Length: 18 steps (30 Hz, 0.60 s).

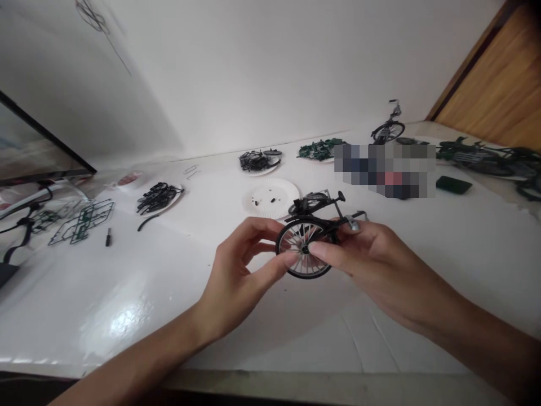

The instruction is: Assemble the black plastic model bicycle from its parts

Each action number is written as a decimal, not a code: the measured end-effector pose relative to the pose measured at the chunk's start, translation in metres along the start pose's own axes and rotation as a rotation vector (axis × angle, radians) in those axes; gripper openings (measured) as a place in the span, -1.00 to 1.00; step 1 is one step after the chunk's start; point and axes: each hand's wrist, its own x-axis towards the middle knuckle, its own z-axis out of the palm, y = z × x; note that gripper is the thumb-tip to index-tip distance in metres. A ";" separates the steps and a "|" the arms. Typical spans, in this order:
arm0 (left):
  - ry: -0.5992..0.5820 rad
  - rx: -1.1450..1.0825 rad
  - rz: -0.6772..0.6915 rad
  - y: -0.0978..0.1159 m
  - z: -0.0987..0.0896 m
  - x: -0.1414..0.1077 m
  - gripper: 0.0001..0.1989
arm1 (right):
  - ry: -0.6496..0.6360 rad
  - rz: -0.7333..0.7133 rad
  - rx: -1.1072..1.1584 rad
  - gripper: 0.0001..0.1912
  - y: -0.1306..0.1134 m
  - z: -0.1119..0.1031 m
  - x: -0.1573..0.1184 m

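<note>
A small black model bicycle (305, 248) is held up over the white table, its spoked wheel facing me. My left hand (249, 259) grips the wheel from the left, thumb on the near side and fingers behind it. My right hand (367, 248) holds the bicycle from the right, with the thumb against the wheel's hub; its other fingers are partly hidden behind the frame. Just beyond the bicycle lies a white paper plate (247, 197) with a few tiny dark parts on it.
Plates of black parts (158, 198) and green parts (319, 149) stand further back. Green sprue frames (91, 220) and a small screwdriver (109, 237) lie left. Another model bicycle (387, 131) stands at the back right, near a blurred patch and a green piece (453, 185).
</note>
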 end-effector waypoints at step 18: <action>-0.055 -0.153 -0.115 0.000 0.003 -0.001 -0.84 | 0.082 -0.043 -0.167 -0.85 0.002 0.004 0.003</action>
